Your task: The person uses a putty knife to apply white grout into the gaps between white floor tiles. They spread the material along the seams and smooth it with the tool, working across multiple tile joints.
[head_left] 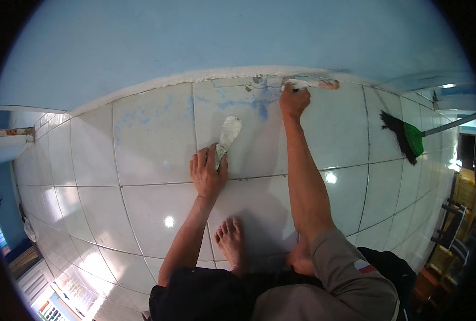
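Note:
My left hand [209, 172] is low over the floor tiles, with a putty knife [230, 132] between its thumb and forefinger. The blade points away from me and is coated in whitish putty. Farther off and to the right, my right hand [294, 101] is closed around a long, narrow putty-smeared tool [315, 84] with a reddish-brown right end. That tool lies along the joint where the floor meets the blue wall [238, 37]. My fingers hide part of it, so its exact kind is unclear. A rough white putty strip [157, 83] follows the wall's base.
Blue paint smears [263, 104] mark the white floor tiles [157, 144] near the wall. To the right is a broom [413, 138] with black bristles and a green head. My bare foot [231, 241] is on the tiles behind my left hand. Dark furniture [452, 224] stands at far right.

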`<action>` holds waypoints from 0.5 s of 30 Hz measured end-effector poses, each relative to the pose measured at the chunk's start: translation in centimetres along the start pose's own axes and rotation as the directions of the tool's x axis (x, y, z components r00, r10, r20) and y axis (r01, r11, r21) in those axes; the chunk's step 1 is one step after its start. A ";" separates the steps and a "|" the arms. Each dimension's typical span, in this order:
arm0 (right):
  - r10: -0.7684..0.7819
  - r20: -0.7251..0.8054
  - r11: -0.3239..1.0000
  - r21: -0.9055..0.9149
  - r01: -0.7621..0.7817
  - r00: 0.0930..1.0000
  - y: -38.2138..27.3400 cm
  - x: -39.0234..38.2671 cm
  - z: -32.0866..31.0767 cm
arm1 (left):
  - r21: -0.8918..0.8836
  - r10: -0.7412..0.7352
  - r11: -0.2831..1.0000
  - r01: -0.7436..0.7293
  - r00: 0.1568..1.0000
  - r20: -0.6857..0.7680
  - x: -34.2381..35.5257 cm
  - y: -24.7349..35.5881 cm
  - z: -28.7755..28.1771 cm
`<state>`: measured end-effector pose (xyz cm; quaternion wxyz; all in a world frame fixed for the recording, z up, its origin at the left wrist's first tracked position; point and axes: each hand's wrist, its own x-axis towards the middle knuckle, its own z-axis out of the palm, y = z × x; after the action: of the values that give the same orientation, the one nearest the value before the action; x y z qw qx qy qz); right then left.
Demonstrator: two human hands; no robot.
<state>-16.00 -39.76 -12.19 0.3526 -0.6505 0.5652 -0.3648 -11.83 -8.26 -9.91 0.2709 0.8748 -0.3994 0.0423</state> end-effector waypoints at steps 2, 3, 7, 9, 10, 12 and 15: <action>0.018 -0.077 0.993 0.120 -0.009 0.997 0.1 -0.5 0.4 | -0.001 -0.003 1.000 0.003 1.000 -0.007 0.4 -0.1 0.2; 0.004 -0.013 1.000 -0.017 -0.004 1.000 -0.4 -1.4 0.5 | -0.003 -0.009 1.000 0.009 1.000 -0.001 0.1 0.0 0.1; 0.015 0.070 0.995 -0.104 -0.007 0.997 -0.8 0.0 0.3 | -0.018 -0.023 1.000 0.023 1.000 0.008 0.2 -0.2 0.3; -0.021 -0.099 0.989 0.147 0.035 0.995 0.2 0.1 -0.2 | -0.066 -0.066 0.995 0.070 0.996 0.066 0.1 0.5 -0.3; 0.082 -0.064 0.991 0.110 -0.074 0.995 0.0 -0.2 -0.3 | -0.053 -0.066 0.996 0.070 0.995 0.069 0.0 0.4 -0.4; -0.001 0.048 0.996 -0.092 0.005 0.999 -0.6 -1.0 0.5 | -0.034 -0.060 0.997 0.063 0.996 0.064 0.8 0.2 -0.1; -0.126 0.075 0.976 -0.168 0.137 0.989 -1.5 -0.4 1.0 | -0.006 -0.054 0.999 0.054 0.997 0.052 0.1 -0.1 -0.2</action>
<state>-14.43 -39.20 -11.45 0.2879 -0.7261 0.5387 -0.3158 -11.66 -8.12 -9.80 0.2649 0.8851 -0.3825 0.0109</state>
